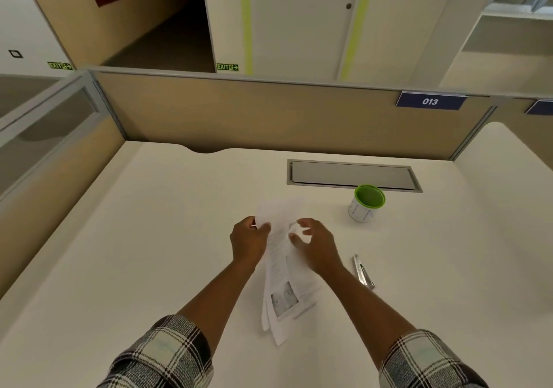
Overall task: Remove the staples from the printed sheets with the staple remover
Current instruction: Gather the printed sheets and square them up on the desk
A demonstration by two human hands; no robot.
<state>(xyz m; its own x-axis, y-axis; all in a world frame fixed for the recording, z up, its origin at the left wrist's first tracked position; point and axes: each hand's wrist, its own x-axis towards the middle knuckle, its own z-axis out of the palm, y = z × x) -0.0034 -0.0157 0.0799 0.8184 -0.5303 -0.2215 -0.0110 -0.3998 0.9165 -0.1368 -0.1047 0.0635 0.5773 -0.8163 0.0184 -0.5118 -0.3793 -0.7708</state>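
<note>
The printed sheets (281, 283) lie in a loose stack on the white desk, their far end lifted. My left hand (250, 241) pinches the stack's upper left edge between thumb and fingers. My right hand (314, 244) hovers just right of the raised top page with fingers spread, holding nothing; I cannot tell if the fingertips touch the paper. The metal staple remover (362, 271) lies flat on the desk to the right of my right forearm, untouched. No staple is visible at this size.
A white cup with a green rim (366, 203) stands at the back right. Behind it a grey cable hatch (353, 175) is set into the desk (149, 238). Beige partition walls enclose the desk at the back and left.
</note>
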